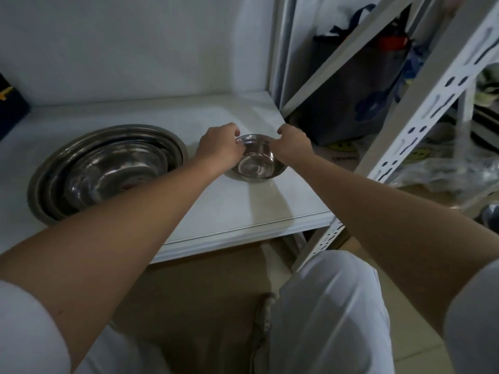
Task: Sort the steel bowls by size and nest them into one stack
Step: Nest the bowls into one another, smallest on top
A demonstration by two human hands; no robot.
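Small bowl: a small steel bowl (255, 161) sits upright on the white shelf (237, 211), near its right end, with its shiny inside facing up.
Left hand: the left hand (220, 148) is curled over the left side of the small bowl's rim, fingers pinched on the edge; it grips the bowl.
Right hand: the right hand (293, 144) is closed on the right side of the same rim, knuckles up, so the bowl is held between both hands.
Lift: whether the small bowl rests on the shelf or is raised a little cannot be told; a shadow lies just under it.
Stack of bowls: a stack of bowls (108, 168) stands on the left part of the shelf, several steel bowls nested one inside another, the widest outside. The stack is apart from the small bowl, with bare shelf between them, and the left forearm crosses over its near right edge.
Arms: both bare forearms reach forward from short white sleeves.
Shelf: the surface is white and smooth, backed by a white wall (135, 44).
Rack post: a white metal post (421, 125) with slotted holes slants past the right end of the shelf.
Dark bag: a dark bag (359, 95) stands behind the post, to the right of the shelf.
Plastic wrap: clear crumpled plastic (453, 168) lies at the far right.
Below: the person's white trousers (329, 314) and a tan floor (205, 292) fill the lower part.
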